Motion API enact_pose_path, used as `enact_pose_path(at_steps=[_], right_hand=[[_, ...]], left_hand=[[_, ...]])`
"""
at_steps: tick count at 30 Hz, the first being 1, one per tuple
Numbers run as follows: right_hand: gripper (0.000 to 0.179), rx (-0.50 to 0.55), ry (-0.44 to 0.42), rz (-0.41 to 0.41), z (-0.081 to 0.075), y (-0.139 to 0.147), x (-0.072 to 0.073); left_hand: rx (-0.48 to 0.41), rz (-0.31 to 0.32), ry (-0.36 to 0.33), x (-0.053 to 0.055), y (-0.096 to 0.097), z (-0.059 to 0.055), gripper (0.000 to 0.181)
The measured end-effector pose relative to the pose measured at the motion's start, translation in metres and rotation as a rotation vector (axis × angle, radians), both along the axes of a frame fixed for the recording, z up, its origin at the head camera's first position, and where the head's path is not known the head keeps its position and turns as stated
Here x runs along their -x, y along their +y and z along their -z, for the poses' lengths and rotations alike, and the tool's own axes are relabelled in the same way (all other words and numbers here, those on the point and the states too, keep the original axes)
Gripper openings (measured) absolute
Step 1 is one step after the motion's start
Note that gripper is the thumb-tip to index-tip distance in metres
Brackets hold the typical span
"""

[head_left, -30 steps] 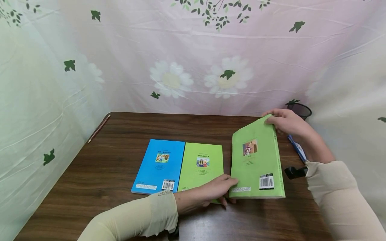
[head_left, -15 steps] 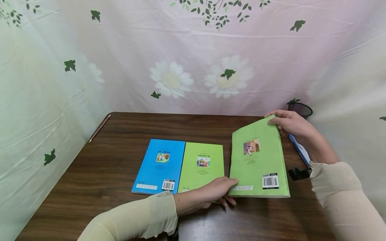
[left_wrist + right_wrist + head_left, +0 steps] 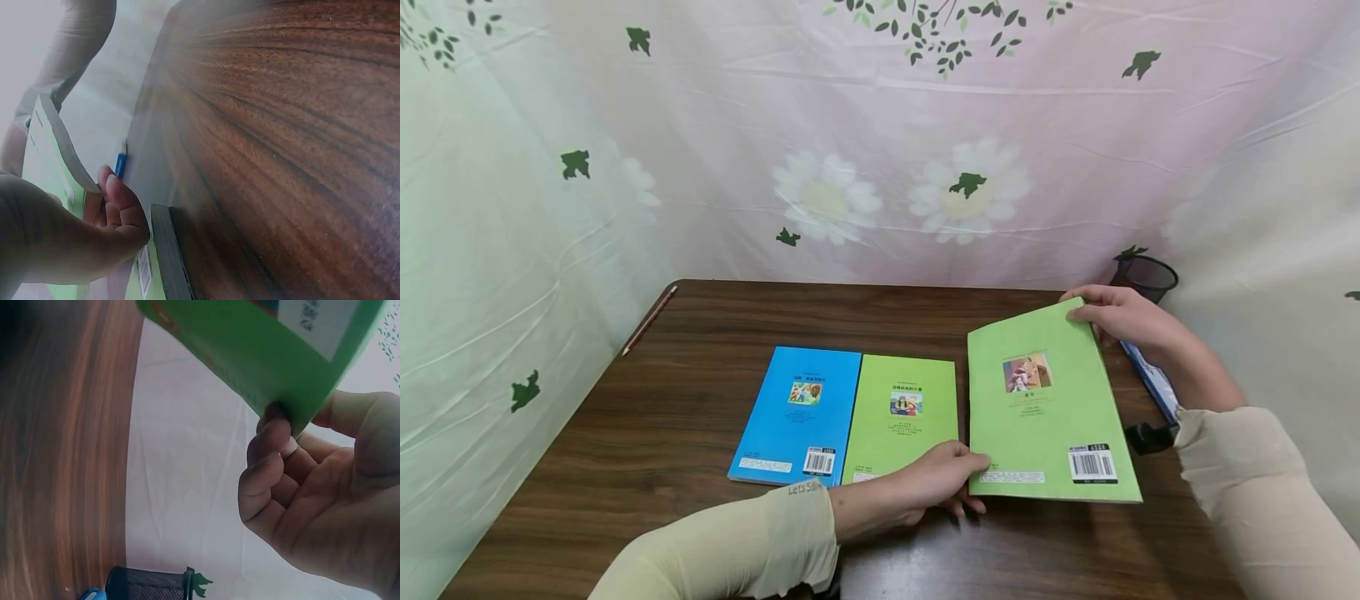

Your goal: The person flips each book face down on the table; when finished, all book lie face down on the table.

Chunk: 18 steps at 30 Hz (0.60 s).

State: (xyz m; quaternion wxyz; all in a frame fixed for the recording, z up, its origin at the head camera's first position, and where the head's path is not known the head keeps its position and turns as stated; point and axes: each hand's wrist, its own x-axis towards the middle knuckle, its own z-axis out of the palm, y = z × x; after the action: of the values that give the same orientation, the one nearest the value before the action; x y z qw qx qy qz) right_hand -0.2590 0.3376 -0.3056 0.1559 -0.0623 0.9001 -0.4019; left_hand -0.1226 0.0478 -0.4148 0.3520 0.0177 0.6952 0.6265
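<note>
Both hands hold a green book (image 3: 1037, 417), tilted up off the table, its back cover with a small picture and barcode facing the head camera. My right hand (image 3: 1138, 321) pinches the top right corner, thumb in front and fingers behind, as the right wrist view shows. At the lower left corner, my left hand (image 3: 943, 475) grips the book between thumb and fingers. Just left of it a second green book (image 3: 917, 387) lies flat, partly covered by the left hand and forearm. Alongside that one lies a blue book (image 3: 808, 400), also back cover up.
A black mesh pen holder (image 3: 1146, 277) stands at the back right corner, partly behind the right hand. Near the right forearm lies a blue-and-white object (image 3: 1152, 379). A pencil (image 3: 650, 320) lies along the left edge of the brown table (image 3: 625, 450). Patterned curtains (image 3: 880, 125) enclose the table.
The held green book has turned to face the head camera more fully, its lower right corner swinging right and its spine no longer showing. My right hand has moved slightly right and down.
</note>
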Motion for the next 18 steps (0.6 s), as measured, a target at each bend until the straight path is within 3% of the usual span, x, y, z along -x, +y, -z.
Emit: enact_pose_path(at_steps=[18], right_hand=[[0.050, -0.018, -0.067, 0.010, 0.023, 0.010, 0.006]], left_hand=[[-0.029, -0.034, 0.007, -0.006, 0.000, -0.005, 0.017]])
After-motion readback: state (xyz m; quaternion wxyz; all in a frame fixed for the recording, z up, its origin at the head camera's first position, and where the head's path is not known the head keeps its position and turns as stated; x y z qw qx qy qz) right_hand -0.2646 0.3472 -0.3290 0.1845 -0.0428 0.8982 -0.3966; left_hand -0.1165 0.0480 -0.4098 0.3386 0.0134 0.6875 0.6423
